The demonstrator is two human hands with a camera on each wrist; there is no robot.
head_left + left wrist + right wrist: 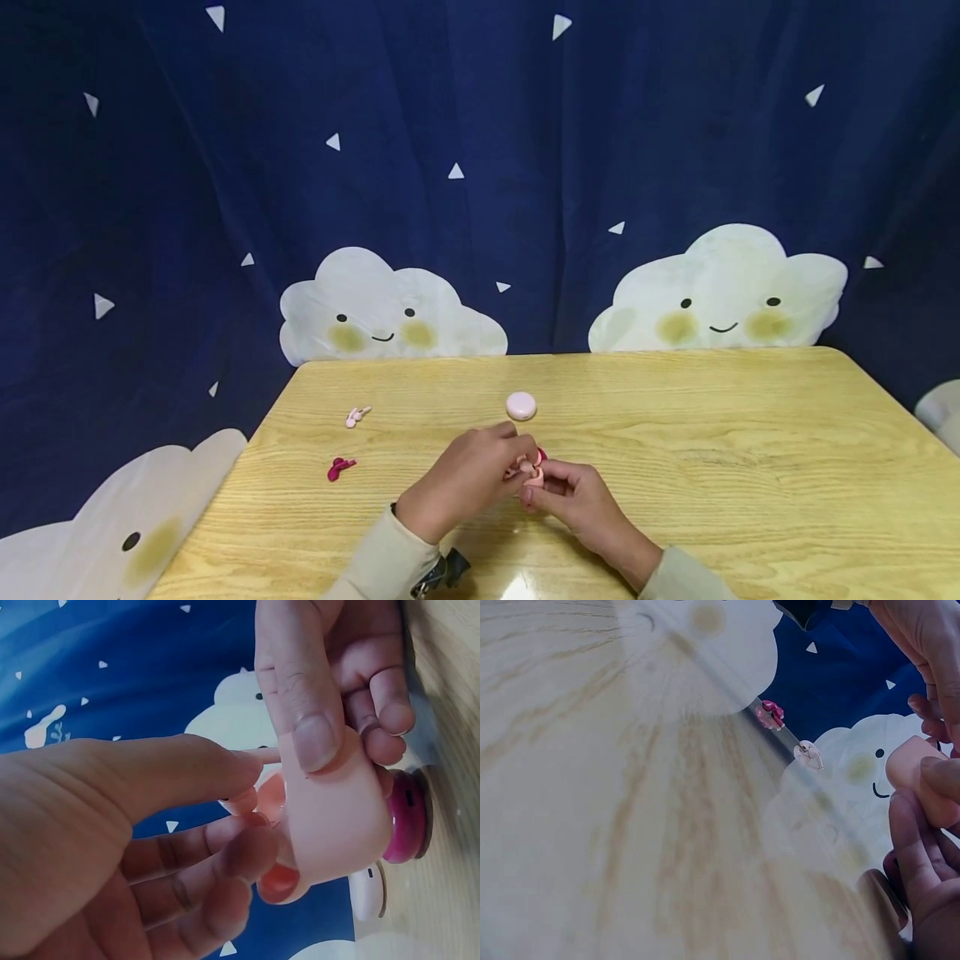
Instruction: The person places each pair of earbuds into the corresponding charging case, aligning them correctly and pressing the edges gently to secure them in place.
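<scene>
My right hand [581, 504] holds a peach earbud case [337, 814], its thumb pressed on the case's outer face. The case's lid is open, and its hollow side faces my left hand [472, 471]. Between the left thumb and fingers is a small peach earbud [241, 804], right at the mouth of the case; the fingers partly hide it. Just behind the hands on the table stands a magenta case [407, 817], mostly covered in the head view. Beyond it lies a closed pale pink round case [521, 406].
Toward the table's left side lie a pair of pale pink earbuds [357, 416] and a pair of magenta earbuds [341, 468]. The wooden table [750, 442] ends at a dark blue curtain [480, 100] printed with clouds.
</scene>
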